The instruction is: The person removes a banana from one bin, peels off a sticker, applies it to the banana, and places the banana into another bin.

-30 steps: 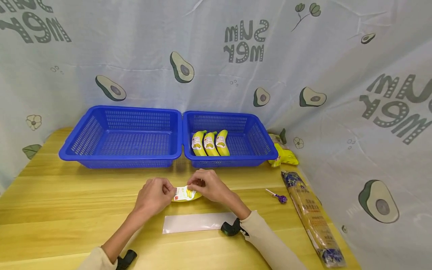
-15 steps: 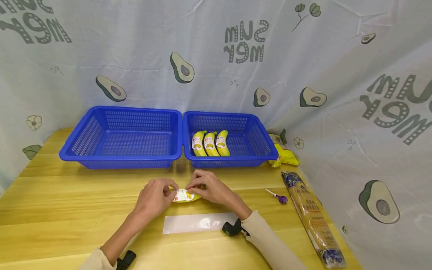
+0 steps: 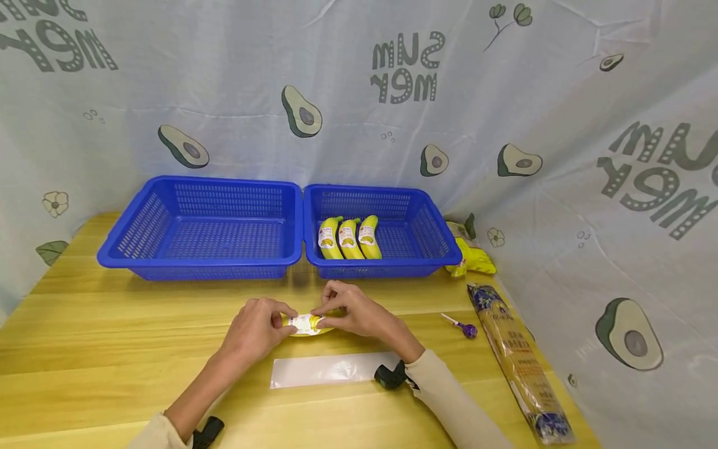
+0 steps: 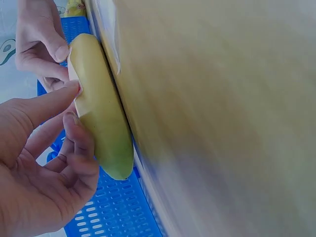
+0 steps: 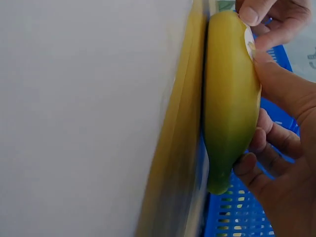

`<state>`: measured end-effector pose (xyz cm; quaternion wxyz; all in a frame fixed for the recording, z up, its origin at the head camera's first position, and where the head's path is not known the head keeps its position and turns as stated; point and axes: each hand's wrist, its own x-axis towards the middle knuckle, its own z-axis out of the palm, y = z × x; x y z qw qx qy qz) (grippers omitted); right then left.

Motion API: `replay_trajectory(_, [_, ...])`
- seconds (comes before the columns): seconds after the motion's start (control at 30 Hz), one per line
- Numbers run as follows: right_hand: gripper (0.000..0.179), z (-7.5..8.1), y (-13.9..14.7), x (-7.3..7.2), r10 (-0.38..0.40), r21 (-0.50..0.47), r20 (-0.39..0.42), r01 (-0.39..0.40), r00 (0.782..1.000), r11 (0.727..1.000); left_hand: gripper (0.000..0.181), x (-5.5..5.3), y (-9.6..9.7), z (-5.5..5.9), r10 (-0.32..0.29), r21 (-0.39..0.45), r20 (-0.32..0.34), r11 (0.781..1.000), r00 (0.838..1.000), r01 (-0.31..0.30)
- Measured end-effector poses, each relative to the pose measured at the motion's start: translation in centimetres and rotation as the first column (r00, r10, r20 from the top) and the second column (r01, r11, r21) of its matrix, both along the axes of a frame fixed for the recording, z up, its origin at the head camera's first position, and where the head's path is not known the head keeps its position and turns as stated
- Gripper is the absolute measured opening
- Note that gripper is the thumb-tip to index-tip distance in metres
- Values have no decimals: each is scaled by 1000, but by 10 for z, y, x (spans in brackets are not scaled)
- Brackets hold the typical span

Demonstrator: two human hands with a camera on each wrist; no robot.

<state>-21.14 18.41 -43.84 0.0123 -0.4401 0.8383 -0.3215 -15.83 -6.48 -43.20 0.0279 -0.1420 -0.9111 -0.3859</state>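
A yellow banana (image 4: 106, 108) with a greenish end lies crosswise on the table between both hands. On its upper face is a white oval sticker (image 3: 303, 324) with a banana picture. My left hand (image 3: 252, 327) holds the banana's left part, thumb and index finger at the sticker's left end. At the other end, my right hand (image 3: 359, 317) has its thumb on the near side and its fingers on the far side. In the right wrist view, the thumb touches the sticker (image 5: 249, 42) and the other fingertips curl against the banana (image 5: 229, 89).
Behind the hands stand two blue baskets (image 3: 200, 262) (image 3: 387, 264), side by side. Three stickered bananas (image 3: 349, 240) lie in the right one. A pale glossy strip (image 3: 322, 372) lies in front. At right are a lollipop (image 3: 468, 330), a long noodle-like packet (image 3: 518, 362) and a yellow packet (image 3: 477, 259).
The sticker's ends now lie closer against the banana. My right hand has spread its thumb and index finger and shifted slightly right; my left hand's fingers have opened around the sticker's left end.
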Motion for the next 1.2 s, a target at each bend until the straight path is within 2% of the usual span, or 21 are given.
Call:
replay_trajectory(0.23, [25, 4, 0, 1, -22, 27, 34, 21, 999, 999, 28, 1, 0, 2, -6, -85, 0, 996, 1000, 6])
replay_trajectory(0.47, [29, 10, -3, -1, -13, 69, 67, 8, 998, 998, 45, 1, 0, 4, -24, -165, 51, 986, 998, 32])
replay_trajectory(0.73, [29, 17, -8, -4, 18, 112, 61, -25, 998, 993, 43, 2, -1, 3, -60, -147, 50, 987, 997, 67])
replay_trajectory(1.0, [26, 22, -14, -5, 23, 134, 162, -45, 986, 990, 43, 4, 1, 7, -122, -71, 80, 989, 989, 127])
replay_trajectory(1.2, [28, 26, -12, -4, 39, 149, 239, -76, 970, 986, 43, 5, 3, 11, -145, -95, 9, 985, 989, 146])
